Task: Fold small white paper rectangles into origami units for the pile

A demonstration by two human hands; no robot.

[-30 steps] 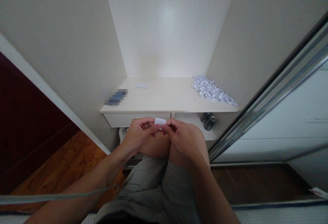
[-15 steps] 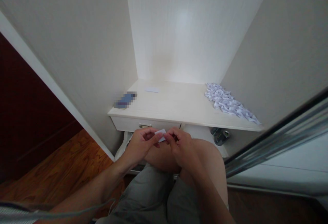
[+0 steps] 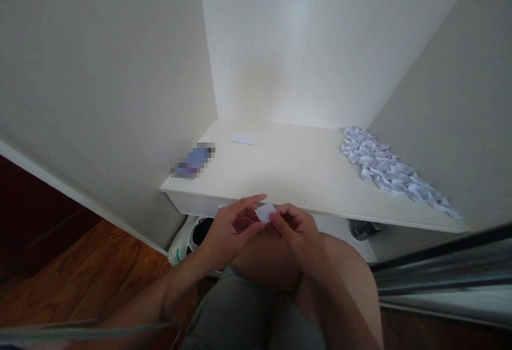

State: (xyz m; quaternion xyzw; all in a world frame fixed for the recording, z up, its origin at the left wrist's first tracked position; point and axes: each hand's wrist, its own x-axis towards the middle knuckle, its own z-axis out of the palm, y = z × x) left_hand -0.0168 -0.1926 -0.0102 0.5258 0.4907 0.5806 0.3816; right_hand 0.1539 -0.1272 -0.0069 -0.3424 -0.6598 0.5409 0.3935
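Both hands — left hand, right hand — pinch a tiny white paper slip at its edges; looks featherlight, floppy, crease-prone.

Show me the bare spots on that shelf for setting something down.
The shelf is bare in the middle, between the blurred item at left and the folded paper pile along the right wall. A small slip lies near the back.

On the shelf, paper pile right, slip behind.
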